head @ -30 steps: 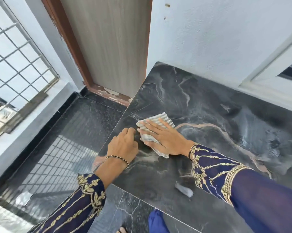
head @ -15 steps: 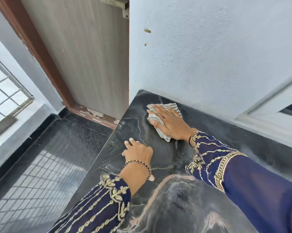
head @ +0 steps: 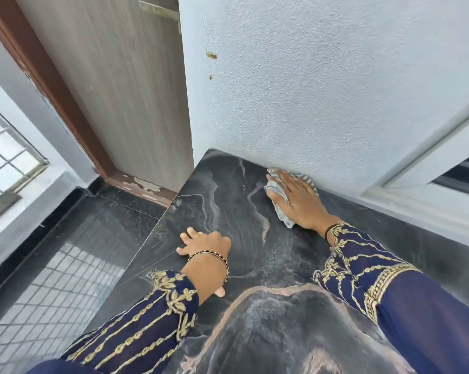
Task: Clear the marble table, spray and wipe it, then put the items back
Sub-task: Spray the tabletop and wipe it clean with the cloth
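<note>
The dark marble table point(head: 254, 265) with pale pink veins fills the lower right of the view. My right hand point(head: 299, 202) lies flat with straight fingers on a grey striped cloth point(head: 277, 194), pressing it onto the marble at the far edge where the table meets the wall. The cloth shows only around my fingers and palm. My left hand point(head: 206, 245) rests palm down on the marble near the table's left edge, fingers spread, holding nothing.
A textured white wall point(head: 322, 90) rises right behind the table. A wooden door point(head: 114, 85) with a brown frame stands to the left. A white window frame point(head: 427, 171) runs along the right. Dark glossy floor point(head: 74, 252) lies below the left edge.
My right hand has pushed the cloth away from me, from the table's near left part to its far edge by the wall. My left hand moved forward and now lies flat on the marble.
</note>
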The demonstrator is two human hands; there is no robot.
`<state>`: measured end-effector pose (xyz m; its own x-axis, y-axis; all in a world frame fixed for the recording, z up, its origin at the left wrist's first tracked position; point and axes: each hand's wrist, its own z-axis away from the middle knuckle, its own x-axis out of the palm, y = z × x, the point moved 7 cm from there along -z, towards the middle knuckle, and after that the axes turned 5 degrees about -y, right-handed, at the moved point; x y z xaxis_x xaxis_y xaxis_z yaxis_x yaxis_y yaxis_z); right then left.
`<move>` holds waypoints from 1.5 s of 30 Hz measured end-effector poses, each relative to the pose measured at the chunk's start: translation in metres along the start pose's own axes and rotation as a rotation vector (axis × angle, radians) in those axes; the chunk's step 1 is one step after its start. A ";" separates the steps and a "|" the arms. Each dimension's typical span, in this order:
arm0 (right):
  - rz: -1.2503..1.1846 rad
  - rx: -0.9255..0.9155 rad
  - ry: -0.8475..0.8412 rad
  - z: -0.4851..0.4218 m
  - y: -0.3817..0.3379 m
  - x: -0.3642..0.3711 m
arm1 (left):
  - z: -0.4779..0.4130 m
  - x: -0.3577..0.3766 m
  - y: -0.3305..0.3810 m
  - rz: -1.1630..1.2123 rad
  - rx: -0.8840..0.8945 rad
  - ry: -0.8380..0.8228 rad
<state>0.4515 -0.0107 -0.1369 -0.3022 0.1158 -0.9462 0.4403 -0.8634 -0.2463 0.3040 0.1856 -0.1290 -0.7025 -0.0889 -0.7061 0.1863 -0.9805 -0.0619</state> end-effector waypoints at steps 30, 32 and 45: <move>0.160 -0.387 0.065 0.330 -0.293 0.166 | 0.222 0.136 -0.074 0.027 0.125 0.407; 0.205 -0.406 0.038 0.343 -0.293 0.171 | 0.228 0.145 -0.072 0.030 0.123 0.386; 0.244 -0.521 -0.036 0.362 -0.201 0.137 | 0.210 0.135 -0.001 0.027 0.249 0.426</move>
<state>0.0155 0.0012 -0.1412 -0.1642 -0.0812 -0.9831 0.8565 -0.5061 -0.1012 0.0649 0.1376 -0.0767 -0.3465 -0.0864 -0.9341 -0.0053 -0.9956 0.0941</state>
